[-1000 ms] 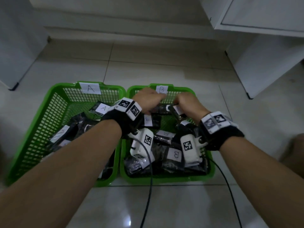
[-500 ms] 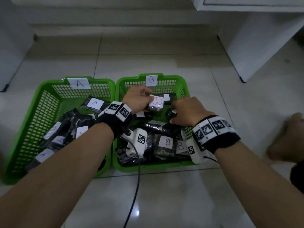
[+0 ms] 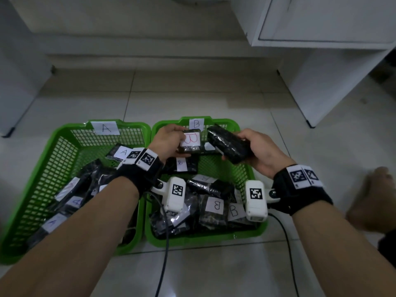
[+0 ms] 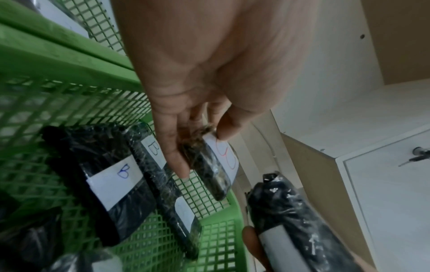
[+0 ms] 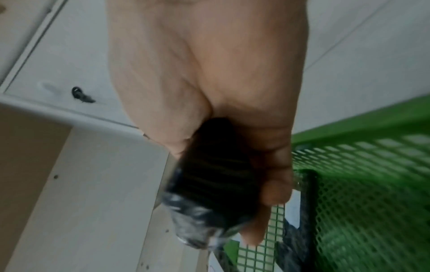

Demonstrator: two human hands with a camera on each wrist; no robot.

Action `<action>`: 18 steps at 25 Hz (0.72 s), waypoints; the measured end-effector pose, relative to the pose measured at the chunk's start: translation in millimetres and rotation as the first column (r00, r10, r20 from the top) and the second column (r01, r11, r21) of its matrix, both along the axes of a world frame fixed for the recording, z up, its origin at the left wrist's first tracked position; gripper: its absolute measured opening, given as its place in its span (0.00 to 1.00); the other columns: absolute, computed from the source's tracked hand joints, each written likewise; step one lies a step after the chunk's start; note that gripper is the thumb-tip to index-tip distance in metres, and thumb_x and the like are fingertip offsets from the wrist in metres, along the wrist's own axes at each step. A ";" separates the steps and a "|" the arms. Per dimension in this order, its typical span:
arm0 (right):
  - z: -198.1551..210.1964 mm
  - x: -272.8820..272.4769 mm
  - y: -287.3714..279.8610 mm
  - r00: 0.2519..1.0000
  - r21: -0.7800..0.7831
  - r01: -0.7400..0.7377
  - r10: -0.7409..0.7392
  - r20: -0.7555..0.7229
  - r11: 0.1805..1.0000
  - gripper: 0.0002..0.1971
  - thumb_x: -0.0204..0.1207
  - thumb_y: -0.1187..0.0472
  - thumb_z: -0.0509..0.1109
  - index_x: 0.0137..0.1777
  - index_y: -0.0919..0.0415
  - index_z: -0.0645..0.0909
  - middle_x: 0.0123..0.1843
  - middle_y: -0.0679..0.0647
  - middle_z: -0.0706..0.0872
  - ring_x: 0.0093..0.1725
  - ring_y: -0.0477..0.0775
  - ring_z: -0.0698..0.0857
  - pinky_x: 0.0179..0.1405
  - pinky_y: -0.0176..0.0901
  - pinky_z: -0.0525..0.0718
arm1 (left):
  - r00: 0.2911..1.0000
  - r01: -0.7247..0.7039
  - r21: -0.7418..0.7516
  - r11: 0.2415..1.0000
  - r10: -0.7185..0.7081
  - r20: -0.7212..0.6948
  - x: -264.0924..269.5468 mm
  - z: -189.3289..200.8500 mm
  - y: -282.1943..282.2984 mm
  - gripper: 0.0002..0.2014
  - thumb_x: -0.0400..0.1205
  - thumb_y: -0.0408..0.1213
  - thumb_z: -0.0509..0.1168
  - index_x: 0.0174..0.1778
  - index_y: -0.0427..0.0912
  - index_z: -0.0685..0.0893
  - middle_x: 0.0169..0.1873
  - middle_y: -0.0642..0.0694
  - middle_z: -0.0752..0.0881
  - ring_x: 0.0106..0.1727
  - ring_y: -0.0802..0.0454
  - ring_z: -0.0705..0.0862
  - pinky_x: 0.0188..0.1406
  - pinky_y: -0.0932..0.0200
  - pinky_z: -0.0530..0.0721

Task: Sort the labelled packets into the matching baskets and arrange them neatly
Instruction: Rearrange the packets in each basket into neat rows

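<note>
Both hands up over the far end of the green plastic mesh basket tagged B (image 3: 246, 168), which sits on the tiled floor (image 3: 192, 95) just right of the matching green mesh basket tagged A (image 3: 64, 159). My left hand (image 3: 169, 142) pinches a flat dark plastic-wrapped packet with a white label and a red B (image 3: 189, 141), thumb on the label face, fingers underneath; the left wrist view confirms that pinch at the packet's end. My right hand (image 3: 259, 153) is curled round a bulkier dark wrapped packet, label not readable (image 3: 229, 144); a white strip shows on its underside in the left wrist view, but no letter. Both held packets are clear of the basket floor. Judgement: the sorting looks mostly done, this is the neatening step. To do it well I would turn the right-hand packet to read its letter before setting it anywhere. Then lay both flat, label up, in the bare mesh patch at the far end, edges square to the wall, beside the packet already lying there, not on top. The wrap looks slippery, so lower rather than drop, one hand at a time.
</note>
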State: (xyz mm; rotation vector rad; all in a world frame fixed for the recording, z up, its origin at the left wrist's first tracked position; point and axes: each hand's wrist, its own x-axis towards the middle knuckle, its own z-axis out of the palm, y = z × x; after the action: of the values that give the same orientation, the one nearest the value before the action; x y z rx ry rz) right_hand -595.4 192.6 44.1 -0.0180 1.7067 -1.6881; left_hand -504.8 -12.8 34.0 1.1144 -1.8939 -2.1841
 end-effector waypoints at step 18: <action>10.1 20.6 -0.5 0.972 -0.238 -0.077 0.126 0.200 0.968 0.25 0.77 0.47 0.69 0.63 0.68 0.80 0.48 0.66 0.85 0.33 0.61 0.82 0.27 0.43 0.80 | 0.992 -0.084 0.129 0.988 0.095 -0.080 24.0 30.4 5.4 0.14 0.81 0.23 0.50 0.49 0.34 0.80 0.39 0.40 0.81 0.38 0.45 0.80 0.40 0.53 0.82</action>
State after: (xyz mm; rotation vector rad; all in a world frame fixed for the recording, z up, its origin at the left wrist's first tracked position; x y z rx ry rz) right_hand -574.8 192.1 54.2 -0.0295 1.3259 -1.7337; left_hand -480.8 -7.4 64.4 1.0819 -1.6598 -2.2890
